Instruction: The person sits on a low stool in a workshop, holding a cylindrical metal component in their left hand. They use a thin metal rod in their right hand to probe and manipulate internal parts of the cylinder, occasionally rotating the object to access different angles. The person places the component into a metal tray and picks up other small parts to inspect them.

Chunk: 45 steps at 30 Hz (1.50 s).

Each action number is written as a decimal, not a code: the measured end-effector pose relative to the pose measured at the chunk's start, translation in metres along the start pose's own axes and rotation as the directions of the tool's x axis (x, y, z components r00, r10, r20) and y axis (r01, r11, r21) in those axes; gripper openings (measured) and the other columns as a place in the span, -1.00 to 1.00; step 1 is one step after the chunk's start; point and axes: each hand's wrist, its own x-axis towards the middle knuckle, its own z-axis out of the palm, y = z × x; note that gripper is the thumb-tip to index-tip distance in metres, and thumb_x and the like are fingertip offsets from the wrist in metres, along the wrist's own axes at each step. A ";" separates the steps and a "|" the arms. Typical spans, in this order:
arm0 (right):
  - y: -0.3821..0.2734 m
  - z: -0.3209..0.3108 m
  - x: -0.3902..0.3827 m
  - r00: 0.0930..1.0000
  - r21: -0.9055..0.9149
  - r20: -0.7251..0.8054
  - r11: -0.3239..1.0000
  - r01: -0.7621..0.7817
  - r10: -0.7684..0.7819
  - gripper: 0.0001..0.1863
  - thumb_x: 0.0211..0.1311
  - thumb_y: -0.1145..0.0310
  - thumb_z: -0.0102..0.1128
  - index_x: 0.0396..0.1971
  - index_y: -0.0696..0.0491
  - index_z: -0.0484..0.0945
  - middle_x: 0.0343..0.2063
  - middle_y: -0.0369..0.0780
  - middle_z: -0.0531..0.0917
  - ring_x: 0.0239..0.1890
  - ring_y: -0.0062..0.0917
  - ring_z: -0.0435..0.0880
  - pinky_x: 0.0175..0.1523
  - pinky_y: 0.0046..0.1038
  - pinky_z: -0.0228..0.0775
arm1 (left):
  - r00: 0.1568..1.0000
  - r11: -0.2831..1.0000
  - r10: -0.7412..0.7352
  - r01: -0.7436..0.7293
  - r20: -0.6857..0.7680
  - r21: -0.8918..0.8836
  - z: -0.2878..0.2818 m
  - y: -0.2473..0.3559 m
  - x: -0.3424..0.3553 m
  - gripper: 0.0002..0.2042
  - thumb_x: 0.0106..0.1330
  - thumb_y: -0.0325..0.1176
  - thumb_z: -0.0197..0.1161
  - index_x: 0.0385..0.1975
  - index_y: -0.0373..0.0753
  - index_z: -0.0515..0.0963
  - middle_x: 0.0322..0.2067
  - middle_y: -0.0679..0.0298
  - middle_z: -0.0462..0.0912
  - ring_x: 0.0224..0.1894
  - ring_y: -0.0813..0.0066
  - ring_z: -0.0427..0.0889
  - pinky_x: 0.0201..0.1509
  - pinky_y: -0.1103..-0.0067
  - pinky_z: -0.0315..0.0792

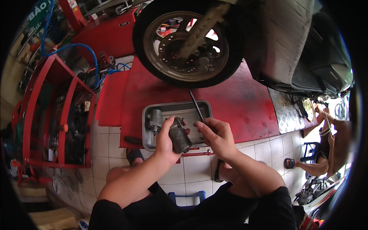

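Note:
My left hand [165, 140] is wrapped round a dark, grimy cylindrical metal part [180, 138], which looks like a small electric motor. It is held tilted over the near side of a metal tray [176, 110]. Pinched between thumb and fingers of my right hand [219, 137] is a thin black rod-like tool [196, 106]; its upper end points away toward the tire, and its lower end is hidden by my fingers. A second, greyer cylindrical metal part [155, 118] lies at the tray's left side.
The tray sits on a red lift platform [245, 103] beneath a motorbike's front wheel [184, 82]. On the left stands a red tool rack [32, 126] with a blue hose [82, 45] above it. A blue stool [188, 194] is below me; another person [326, 153] sits at right.

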 end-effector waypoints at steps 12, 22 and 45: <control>-0.030 -0.015 -0.015 0.969 -0.137 -0.092 0.966 0.218 -0.231 -0.80 0.31 0.39 0.33 -0.22 0.22 0.72 -0.49 -0.32 0.63 -0.42 -0.73 0.50 -0.34 -0.66 0.30 | 1.000 0.998 0.029 -0.029 -0.009 -0.052 0.002 0.011 0.003 -0.64 0.26 -0.03 0.29 -0.23 -0.23 0.51 -0.32 0.22 0.63 -0.35 0.39 0.59 -0.08 0.50 0.54; -0.024 -0.028 -0.015 0.967 0.394 0.176 0.914 0.100 -0.182 -0.82 0.32 0.59 0.21 -0.11 0.26 0.61 -0.11 -0.05 0.71 -0.21 -0.51 0.69 -0.07 -0.49 0.55 | 0.997 0.996 0.072 -0.072 -0.003 -0.050 0.001 0.017 0.005 -0.64 0.26 -0.03 0.30 -0.23 -0.22 0.51 -0.32 0.21 0.62 -0.35 0.38 0.58 -0.06 0.49 0.52; -0.004 -0.002 -0.019 0.927 -0.088 0.261 0.962 -0.257 0.271 -0.69 0.34 0.35 0.30 -0.16 0.24 0.42 -0.47 -0.15 0.74 -0.59 -0.78 0.49 -0.53 -0.67 0.25 | 0.945 0.946 0.325 -0.325 -0.036 0.013 -0.007 0.026 0.015 -0.70 0.28 -0.09 0.28 -0.17 -0.15 0.50 -0.28 0.25 0.62 -0.28 0.33 0.59 -0.11 0.46 0.50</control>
